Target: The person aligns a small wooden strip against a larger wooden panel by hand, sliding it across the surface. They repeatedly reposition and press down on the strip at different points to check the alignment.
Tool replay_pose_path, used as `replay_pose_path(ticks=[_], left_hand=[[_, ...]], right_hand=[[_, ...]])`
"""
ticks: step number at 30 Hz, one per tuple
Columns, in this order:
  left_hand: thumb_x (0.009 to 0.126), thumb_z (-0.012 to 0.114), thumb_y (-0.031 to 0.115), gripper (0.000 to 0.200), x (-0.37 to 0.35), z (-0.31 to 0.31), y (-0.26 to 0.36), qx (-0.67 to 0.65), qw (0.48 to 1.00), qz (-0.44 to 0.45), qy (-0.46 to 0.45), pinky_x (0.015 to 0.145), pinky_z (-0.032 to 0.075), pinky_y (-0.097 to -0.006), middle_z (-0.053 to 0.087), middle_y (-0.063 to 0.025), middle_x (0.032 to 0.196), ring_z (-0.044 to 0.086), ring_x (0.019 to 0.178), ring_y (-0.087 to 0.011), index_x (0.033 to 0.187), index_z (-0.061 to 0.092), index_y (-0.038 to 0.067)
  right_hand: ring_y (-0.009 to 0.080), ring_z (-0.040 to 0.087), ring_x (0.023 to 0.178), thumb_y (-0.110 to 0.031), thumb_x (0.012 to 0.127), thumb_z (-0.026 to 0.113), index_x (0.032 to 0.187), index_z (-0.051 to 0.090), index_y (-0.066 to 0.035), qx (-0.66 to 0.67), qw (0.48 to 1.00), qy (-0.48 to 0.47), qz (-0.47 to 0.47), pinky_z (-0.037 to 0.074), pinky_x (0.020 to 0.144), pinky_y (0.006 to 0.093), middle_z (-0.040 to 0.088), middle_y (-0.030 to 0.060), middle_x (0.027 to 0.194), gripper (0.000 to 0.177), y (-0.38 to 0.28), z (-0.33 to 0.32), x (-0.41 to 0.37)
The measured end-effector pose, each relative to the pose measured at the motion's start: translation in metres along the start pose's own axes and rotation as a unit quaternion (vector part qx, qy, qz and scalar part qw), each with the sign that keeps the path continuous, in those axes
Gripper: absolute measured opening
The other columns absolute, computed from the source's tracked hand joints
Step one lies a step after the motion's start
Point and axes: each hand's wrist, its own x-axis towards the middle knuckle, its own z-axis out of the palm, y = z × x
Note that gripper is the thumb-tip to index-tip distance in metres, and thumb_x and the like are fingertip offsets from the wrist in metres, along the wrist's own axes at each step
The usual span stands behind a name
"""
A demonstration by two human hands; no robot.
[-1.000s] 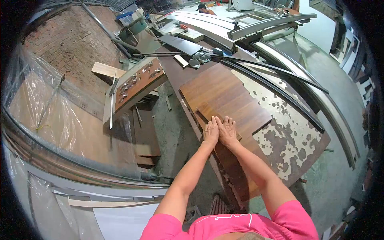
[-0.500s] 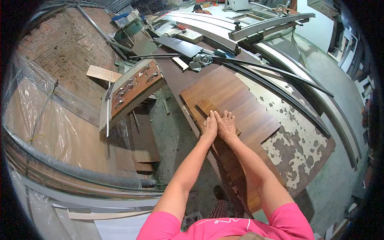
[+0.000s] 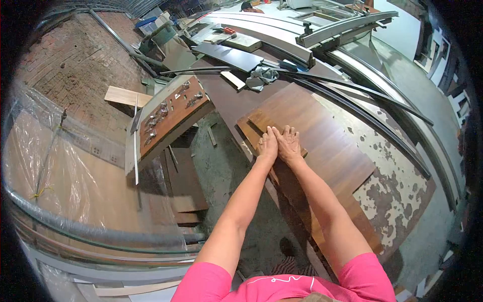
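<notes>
A small wooden board [image 3: 258,124] lies on a larger brown wood-grain panel [image 3: 329,138], near the panel's left edge. My left hand [image 3: 267,146] rests flat on the board, and beside it my right hand [image 3: 289,144] presses down with its fingers stretched out. The thumbs meet or nearly meet. Parts of the board are hidden beneath both palms. The panel lies on a worktable with a patchy, peeling surface [image 3: 395,194].
Long dark strips [image 3: 362,90] cross the table beyond the panel, near a grey cloth [image 3: 261,78]. On the left a tilted board [image 3: 173,110] carries metal hardware. Plastic-wrapped sheets [image 3: 65,166] stand farther left. Another person's head [image 3: 246,6] shows at the far end.
The view has shifted slightly, so the panel and table sit a little farther right. Both hands are still on the small board.
</notes>
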Motion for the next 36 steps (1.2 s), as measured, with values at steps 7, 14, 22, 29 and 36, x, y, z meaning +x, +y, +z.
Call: replay_pose_path(ticks=[7,14,22,29,36], left_hand=[[0.09,0.03,0.02,0.039,0.05,-0.007,-0.015,0.014,1.0,0.004,0.025,0.083,0.042,-0.0437,0.053,-0.0226,0.107,0.052,0.1,-0.0348,0.124,0.033,0.001],[0.089,0.032,0.016,0.037,0.09,-0.011,-0.03,0.008,0.999,0.021,0.032,0.081,0.044,-0.0437,0.054,-0.0217,0.106,0.053,0.097,-0.0355,0.123,0.034,0.0],[0.091,0.032,0.021,0.036,0.127,-0.01,-0.036,0.036,0.997,0.02,0.066,0.073,0.049,-0.04,0.057,-0.0186,0.1,0.058,0.09,-0.0312,0.121,0.036,0.001],[0.091,0.031,0.018,0.037,0.132,-0.013,-0.037,-0.011,0.999,0.014,0.041,0.078,0.046,-0.0435,0.055,-0.0223,0.101,0.055,0.094,-0.0346,0.122,0.033,-0.001],[0.09,0.033,0.017,0.034,0.133,-0.008,-0.039,-0.032,0.997,-0.001,0.066,0.07,0.05,-0.0395,0.057,-0.0196,0.095,0.059,0.086,-0.0317,0.118,0.038,-0.002]], right_hand=[[0.0304,0.041,0.098,-0.02,0.077,0.051,0.121,0.041,-0.021,-0.005,1.0,-0.008,-0.008,0.035,0.079,0.0415,0.043,0.0155,0.107,0.044,-0.009,0.021,0.045],[0.0318,0.04,0.098,-0.022,0.079,0.048,0.124,0.04,-0.024,0.008,0.999,-0.033,-0.009,0.033,0.08,0.0421,0.04,0.0162,0.108,0.046,-0.014,0.034,0.085],[0.03,0.042,0.098,-0.019,0.078,0.049,0.121,0.043,-0.023,-0.007,1.0,-0.024,-0.013,0.035,0.078,0.0409,0.044,0.0142,0.105,0.044,-0.016,0.045,0.116],[0.0316,0.042,0.099,-0.02,0.079,0.048,0.124,0.041,-0.022,-0.007,0.999,-0.044,-0.011,0.034,0.081,0.0423,0.042,0.0162,0.107,0.046,-0.014,0.052,0.122],[0.0295,0.041,0.093,-0.027,0.075,0.053,0.126,0.038,-0.023,-0.038,0.998,0.008,-0.054,0.034,0.075,0.0385,0.043,0.0147,0.1,0.053,-0.013,0.057,0.119]])
